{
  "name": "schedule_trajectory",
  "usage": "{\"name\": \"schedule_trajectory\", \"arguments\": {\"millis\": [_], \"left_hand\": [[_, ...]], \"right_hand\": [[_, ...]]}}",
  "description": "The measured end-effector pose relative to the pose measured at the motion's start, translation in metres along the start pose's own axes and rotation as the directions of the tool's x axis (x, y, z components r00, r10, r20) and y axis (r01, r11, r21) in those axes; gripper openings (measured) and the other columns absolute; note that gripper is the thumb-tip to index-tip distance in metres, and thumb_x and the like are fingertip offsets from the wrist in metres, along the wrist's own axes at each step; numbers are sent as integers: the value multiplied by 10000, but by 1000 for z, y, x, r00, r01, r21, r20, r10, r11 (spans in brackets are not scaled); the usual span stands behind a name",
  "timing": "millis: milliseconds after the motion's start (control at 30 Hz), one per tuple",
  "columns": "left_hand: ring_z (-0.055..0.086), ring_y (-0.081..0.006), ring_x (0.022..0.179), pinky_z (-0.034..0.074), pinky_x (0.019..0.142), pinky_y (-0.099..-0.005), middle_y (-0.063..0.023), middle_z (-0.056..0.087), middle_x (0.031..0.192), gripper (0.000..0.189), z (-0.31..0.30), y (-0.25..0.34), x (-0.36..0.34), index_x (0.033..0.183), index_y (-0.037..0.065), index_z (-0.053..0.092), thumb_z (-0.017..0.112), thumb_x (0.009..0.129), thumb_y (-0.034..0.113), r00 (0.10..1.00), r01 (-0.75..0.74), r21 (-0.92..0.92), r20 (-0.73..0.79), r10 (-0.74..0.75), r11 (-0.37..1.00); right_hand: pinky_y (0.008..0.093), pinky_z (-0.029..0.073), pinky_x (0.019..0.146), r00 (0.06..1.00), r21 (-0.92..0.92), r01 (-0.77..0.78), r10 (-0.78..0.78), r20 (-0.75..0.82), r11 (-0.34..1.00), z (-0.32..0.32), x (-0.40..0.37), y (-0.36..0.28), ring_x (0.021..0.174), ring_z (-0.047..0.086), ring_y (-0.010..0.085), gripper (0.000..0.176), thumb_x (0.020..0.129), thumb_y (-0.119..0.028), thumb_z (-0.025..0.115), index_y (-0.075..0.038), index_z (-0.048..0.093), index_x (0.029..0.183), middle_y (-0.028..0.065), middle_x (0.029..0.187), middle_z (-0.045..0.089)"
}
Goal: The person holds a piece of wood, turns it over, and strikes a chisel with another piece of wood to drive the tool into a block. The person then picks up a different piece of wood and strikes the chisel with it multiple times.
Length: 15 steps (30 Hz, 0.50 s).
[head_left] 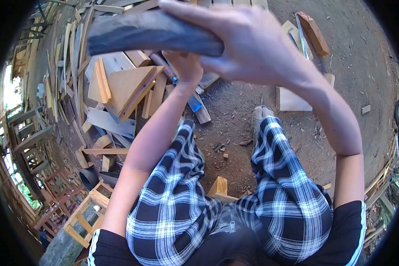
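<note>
- Head view: person seated, looking down over checked trousers [177, 195] onto a dirt floor [363, 66].
- Right hand [252, 44] raised close to the camera, fingers wrapped over the right end of a dark block [150, 33]; grip closed on it.
- Dark block held level, up high, over the far scrap pile, its left end free in the air.
- Left hand [186, 66] just under the block, fingers curled, touching its underside; can't tell whether it grips the block or only props it.
- Hands close together, one above the other.
- Left of the hands, on the ground: heap of wood offcuts, a triangular board [128, 84] on top.
- A blue-handled tool [194, 104] lies near the left knee.
- Right, far: pale board [290, 99] flat on the dirt; reddish plank [314, 33] beyond it.
- Near, between the legs: small wood block [218, 186].
- Near left: wooden stools [82, 213].
</note>
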<state>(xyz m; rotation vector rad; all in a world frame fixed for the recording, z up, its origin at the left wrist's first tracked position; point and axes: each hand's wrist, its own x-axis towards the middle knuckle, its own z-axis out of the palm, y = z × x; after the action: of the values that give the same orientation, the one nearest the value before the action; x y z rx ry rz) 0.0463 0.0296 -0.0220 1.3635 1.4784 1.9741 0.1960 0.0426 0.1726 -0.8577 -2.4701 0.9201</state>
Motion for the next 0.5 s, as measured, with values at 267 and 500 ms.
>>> {"name": "schedule_trajectory", "arguments": {"millis": [267,500], "left_hand": [[623,-189,888,486,787,-340,-81,646,965,362,-16,-62,1,1132,9,551,665,904,266,948,-235,705,13,319,669],[394,-94,380,362,374,-289,12,430,519,258,-35,-2,66,821,103,446,652,948,192,850,418,-487,-87,-519,767]], "right_hand": [[414,574,701,946,-155,100,-142,-291,983,45,-17,31,781,712,314,750,742,-284,739,-221,485,1445,143,890,715],[398,514,917,966,382,-241,260,2,892,26,-24,49,1053,642,309,844,812,-339,671,-102,293,1529,238,1217,609]]}}
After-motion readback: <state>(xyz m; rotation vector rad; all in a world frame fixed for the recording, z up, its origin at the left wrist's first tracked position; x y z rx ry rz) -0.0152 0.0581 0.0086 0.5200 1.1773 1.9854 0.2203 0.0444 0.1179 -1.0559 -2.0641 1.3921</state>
